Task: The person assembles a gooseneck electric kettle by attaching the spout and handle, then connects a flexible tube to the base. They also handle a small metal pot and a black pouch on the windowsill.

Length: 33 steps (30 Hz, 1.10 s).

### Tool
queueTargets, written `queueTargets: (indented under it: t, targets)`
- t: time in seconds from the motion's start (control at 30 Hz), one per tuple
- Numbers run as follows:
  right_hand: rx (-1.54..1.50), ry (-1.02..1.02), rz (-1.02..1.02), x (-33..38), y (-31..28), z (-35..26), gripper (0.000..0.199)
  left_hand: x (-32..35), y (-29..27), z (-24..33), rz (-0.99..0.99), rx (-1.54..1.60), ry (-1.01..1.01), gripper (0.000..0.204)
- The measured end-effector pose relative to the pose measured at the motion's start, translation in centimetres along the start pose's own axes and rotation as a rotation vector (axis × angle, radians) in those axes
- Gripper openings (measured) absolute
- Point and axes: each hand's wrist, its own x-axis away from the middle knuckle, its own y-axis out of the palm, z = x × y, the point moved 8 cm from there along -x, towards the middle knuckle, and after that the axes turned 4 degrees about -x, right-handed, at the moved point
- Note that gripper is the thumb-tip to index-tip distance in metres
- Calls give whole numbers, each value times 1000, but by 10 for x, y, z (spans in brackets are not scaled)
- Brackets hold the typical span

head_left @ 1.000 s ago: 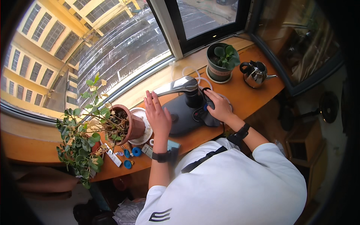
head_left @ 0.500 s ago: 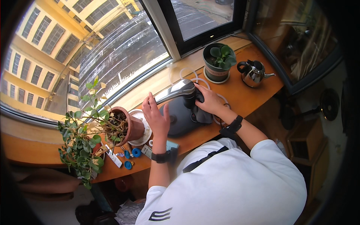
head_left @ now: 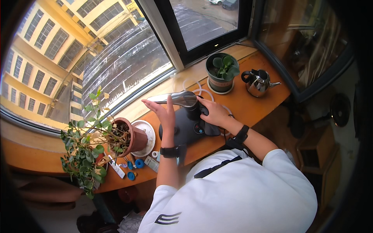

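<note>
A dark grey countertop appliance [head_left: 178, 130] with a flat base stands on the wooden sill counter. Its chrome-topped swivel spout [head_left: 184, 98] reaches left from a dark post. My right hand [head_left: 213, 112] is at that post, index finger along it, and grips what looks like a dark grey cloth [head_left: 210, 129] that hangs over the base's right side. At the spout's left end is my left hand [head_left: 164, 113], fingers stretched out and thumb up across the chrome; whether it presses on the metal I cannot tell. A small round control glows blue on the base.
Right of the appliance stand a potted plant [head_left: 220, 79] and a chrome kettle [head_left: 258, 83]. A leafy plant in a terracotta pot [head_left: 136, 136] sits left, beside a white saucer [head_left: 150, 132]. Blue caps [head_left: 139, 163] and small items lie near the front edge. Clear tubing curls behind the appliance.
My left hand has turned, its fingers now pointing up-left at the spout's end. The spout sits more level in view. My right hand stays by the post, and the cloth shows more.
</note>
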Motion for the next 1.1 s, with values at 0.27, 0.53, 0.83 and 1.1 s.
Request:
queueTargets:
  t: [0.27, 0.53, 0.83, 1.1]
  targets:
    - [17, -60, -1, -1, 2, 6, 74, -18, 70, 15, -383, 768, -157, 73]
    - [51, -63, -33, -2, 9, 15, 72, -31, 33, 56, -119, 49, 271, 59]
    - [66, -110, -85, -2, 5, 17, 72, -6, -21, 84, -364, -686, 612, 62]
    - [117, -122, -105, 1, 13, 20, 71, 58, -54, 110, -283, -651, 453, 61]
